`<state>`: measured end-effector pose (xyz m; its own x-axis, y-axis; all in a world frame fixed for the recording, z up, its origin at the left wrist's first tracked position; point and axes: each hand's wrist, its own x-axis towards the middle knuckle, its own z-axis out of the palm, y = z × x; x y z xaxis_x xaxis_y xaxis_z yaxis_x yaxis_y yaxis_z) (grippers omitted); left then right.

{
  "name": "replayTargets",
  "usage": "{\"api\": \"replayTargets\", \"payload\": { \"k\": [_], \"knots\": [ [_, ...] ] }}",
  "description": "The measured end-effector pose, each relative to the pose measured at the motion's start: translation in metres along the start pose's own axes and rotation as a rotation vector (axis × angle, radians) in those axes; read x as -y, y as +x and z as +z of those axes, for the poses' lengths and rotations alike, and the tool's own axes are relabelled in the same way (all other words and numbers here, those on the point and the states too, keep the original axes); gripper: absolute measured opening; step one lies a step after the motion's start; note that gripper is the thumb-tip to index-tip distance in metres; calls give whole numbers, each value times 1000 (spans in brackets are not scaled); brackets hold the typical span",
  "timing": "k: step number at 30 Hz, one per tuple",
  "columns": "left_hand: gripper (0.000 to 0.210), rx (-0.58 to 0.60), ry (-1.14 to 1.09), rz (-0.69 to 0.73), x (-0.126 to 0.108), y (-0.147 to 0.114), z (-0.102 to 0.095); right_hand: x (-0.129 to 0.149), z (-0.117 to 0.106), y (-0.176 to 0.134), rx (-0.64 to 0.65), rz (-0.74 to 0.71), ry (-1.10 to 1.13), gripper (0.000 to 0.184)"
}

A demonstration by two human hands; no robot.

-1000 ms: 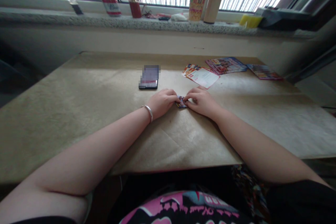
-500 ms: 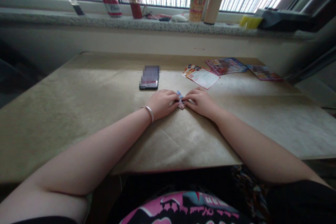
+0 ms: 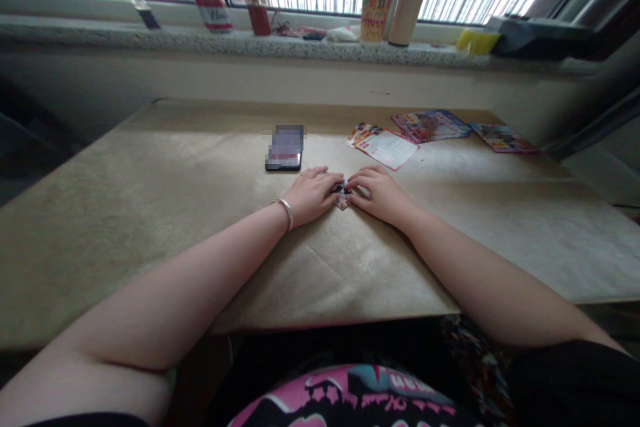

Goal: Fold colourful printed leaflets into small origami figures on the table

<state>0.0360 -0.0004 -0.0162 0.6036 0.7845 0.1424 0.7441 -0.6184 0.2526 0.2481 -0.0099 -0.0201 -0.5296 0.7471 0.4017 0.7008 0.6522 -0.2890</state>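
A small piece of folded, printed paper (image 3: 343, 201) lies on the table between my two hands, its lower corner pointing toward me. My left hand (image 3: 315, 195), with a silver bangle at the wrist, pinches the paper's left side. From the other side my right hand (image 3: 377, 192) grips the right edge between thumb and fingers. Fingertips cover much of the paper, so its full shape is hidden. Beyond my left hand a phone (image 3: 286, 148) lies flat, its screen partly blurred out. Behind my right hand rest a white card with a red border (image 3: 387, 148) and orange patterned sheets (image 3: 361, 133).
Colourful printed sheets (image 3: 435, 125) and another stack (image 3: 505, 139) lie at the table's back right. On the stone windowsill (image 3: 300, 45) stand a red can (image 3: 211, 5), a red bottle (image 3: 259, 16), a patterned cup (image 3: 376, 8) and a yellow item (image 3: 477, 41).
The paper's blue upper tip, which stuck up between my fingers, is now folded down or covered. My left index finger has lifted and stretched outward a little.
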Motion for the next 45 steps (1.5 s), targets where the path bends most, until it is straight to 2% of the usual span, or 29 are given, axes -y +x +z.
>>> {"api": "replayTargets", "payload": {
  "k": [11,16,21,29,31,35,39,45],
  "knots": [
    [46,51,66,-39,-2,-1,-2,-7,8,0,-42,85,19,24],
    [50,90,66,-35,-2,-2,-3,-10,10,-1,-52,131,28,19],
    [63,85,50,-14,-2,-2,-2,-10,8,-1,-48,114,14,21],
    [63,84,47,-41,-6,-2,-1,-5,7,0,-23,114,1,26],
    [62,68,36,-40,-6,-3,-2,-5,6,0,-24,113,3,26],
    [50,-44,-34,-77,-3,-3,-3,-7,5,0,-25,97,22,25],
    [36,-122,-55,-28,1,-1,-2,-9,5,1,-32,108,40,28],
    [37,-162,-97,-87,6,1,2,-10,7,1,-92,129,86,22]
  ]
}}
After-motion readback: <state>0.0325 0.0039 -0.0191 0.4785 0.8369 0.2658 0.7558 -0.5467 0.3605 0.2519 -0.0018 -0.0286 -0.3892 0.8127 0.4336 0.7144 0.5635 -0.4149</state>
